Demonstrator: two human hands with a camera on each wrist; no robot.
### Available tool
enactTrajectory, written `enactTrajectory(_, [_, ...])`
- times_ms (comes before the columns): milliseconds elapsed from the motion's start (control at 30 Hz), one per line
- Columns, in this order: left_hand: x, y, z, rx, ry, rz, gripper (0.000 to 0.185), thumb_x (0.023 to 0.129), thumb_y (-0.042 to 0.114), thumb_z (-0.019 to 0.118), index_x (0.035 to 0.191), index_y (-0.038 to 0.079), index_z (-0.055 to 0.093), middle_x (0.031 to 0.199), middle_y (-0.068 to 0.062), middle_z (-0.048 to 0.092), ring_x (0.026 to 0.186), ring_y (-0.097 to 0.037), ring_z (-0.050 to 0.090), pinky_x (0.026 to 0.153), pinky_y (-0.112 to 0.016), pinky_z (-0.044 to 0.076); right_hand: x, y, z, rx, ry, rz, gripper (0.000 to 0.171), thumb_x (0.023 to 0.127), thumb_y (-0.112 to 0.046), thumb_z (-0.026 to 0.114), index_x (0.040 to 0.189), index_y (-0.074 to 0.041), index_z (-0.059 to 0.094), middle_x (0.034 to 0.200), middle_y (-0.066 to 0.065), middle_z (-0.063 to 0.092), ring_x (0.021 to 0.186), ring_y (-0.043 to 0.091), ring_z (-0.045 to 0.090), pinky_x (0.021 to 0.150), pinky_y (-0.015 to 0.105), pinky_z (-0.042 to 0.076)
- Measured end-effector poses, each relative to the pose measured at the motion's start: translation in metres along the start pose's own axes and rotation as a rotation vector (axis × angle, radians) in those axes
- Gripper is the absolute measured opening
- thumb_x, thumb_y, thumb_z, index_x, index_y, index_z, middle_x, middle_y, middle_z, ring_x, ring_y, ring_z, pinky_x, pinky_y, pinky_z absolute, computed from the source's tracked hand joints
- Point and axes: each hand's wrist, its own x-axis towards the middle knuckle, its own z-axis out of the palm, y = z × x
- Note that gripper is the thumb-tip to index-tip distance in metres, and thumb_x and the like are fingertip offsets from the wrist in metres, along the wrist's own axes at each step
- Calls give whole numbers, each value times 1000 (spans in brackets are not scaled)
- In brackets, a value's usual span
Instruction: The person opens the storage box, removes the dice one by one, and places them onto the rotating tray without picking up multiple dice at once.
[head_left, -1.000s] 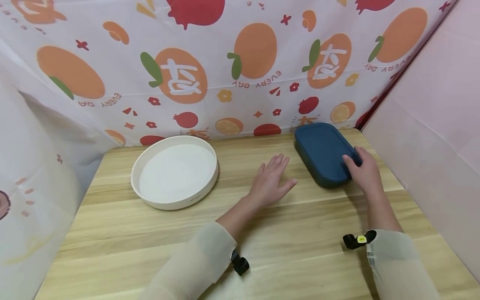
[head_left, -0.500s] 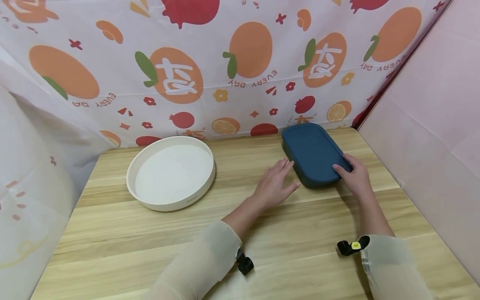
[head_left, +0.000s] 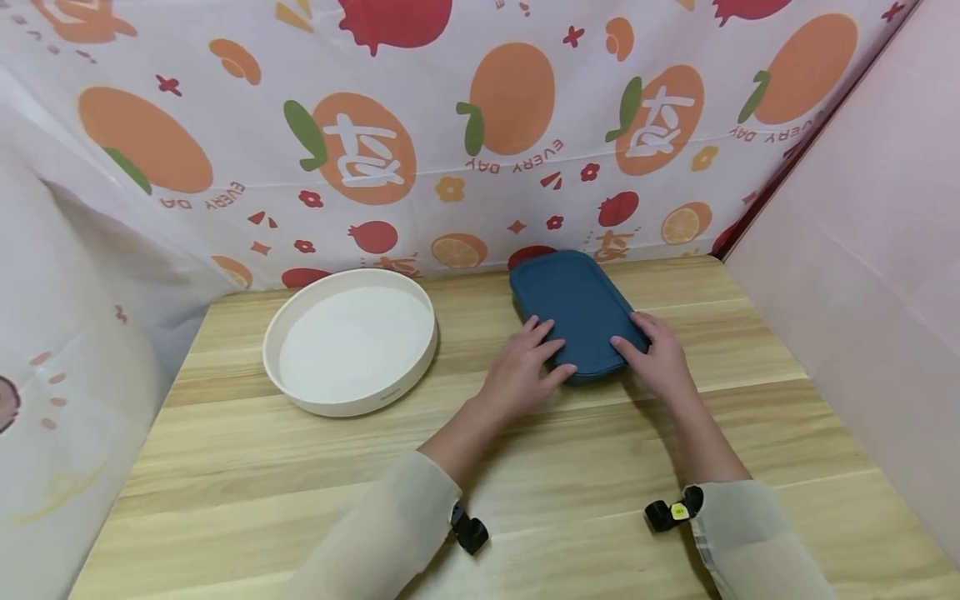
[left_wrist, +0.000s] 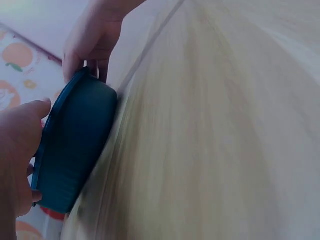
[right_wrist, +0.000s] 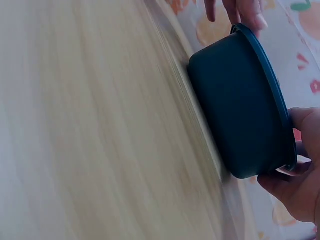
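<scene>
A dark blue lunch box [head_left: 576, 304] with rounded corners and a flat lid is at the back of the wooden table, right of centre. My right hand [head_left: 662, 358] grips its near right corner, thumb on the lid and fingers at the side. In the right wrist view, the right hand [right_wrist: 300, 172] holds the box [right_wrist: 240, 102] by its rim and wall. My left hand [head_left: 521, 371] has its fingers spread over the left edge of the lid, its thumb by the near corner. The left wrist view shows the left hand [left_wrist: 20, 150] beside the box [left_wrist: 77, 142].
A round white tray [head_left: 348, 408] with a low rim sits on the table [head_left: 525, 517] to the left of the box. Behind the table hangs a fruit-print cloth [head_left: 420, 225], and a pale pink wall panel [head_left: 847, 275] stands along the right side.
My right hand has moved left with the lunch box, away from the right panel. The left hand, earlier apart from the box, now overlaps its left edge. The white tray stays put.
</scene>
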Motion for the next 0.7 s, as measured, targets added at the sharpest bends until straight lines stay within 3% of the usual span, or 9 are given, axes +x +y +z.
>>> enactTrajectory(267, [-30, -24, -15, -53, 87, -73, 47, 96, 47, 59, 130, 15, 64, 154, -7, 42, 150, -30, 25, 121, -58, 30, -3, -32, 23, -46, -111, -24, 71, 97, -42, 61, 149, 0, 37, 155, 23, 33, 143, 42, 32, 119, 59, 31])
enactTrajectory(433, [-42, -33, -19, -120, 119, -95, 47, 97, 43, 60, 133, 13, 62, 157, -9, 38, 148, -33, 28, 123, -52, 30, -9, -49, 34, -152, -99, -85, 68, 97, -41, 60, 147, 1, 40, 155, 25, 31, 144, 45, 28, 118, 62, 31])
enactTrajectory(567, [-48, -37, -20, -161, 126, -112, 49, 98, 41, 60, 136, 12, 59, 159, -8, 34, 148, -33, 30, 122, -48, 32, -16, -62, 41, -221, -19, -236, 59, 95, -35, 66, 140, 0, 51, 152, 23, 38, 144, 44, 29, 118, 62, 31])
enactTrajectory(700, [-54, -37, -20, -207, 129, -163, 54, 98, 42, 59, 142, 12, 53, 162, -8, 29, 147, -30, 31, 119, -47, 37, -22, -79, 51, -245, 33, -464, 49, 90, -30, 73, 128, -1, 63, 139, 18, 55, 135, 40, 43, 114, 58, 41])
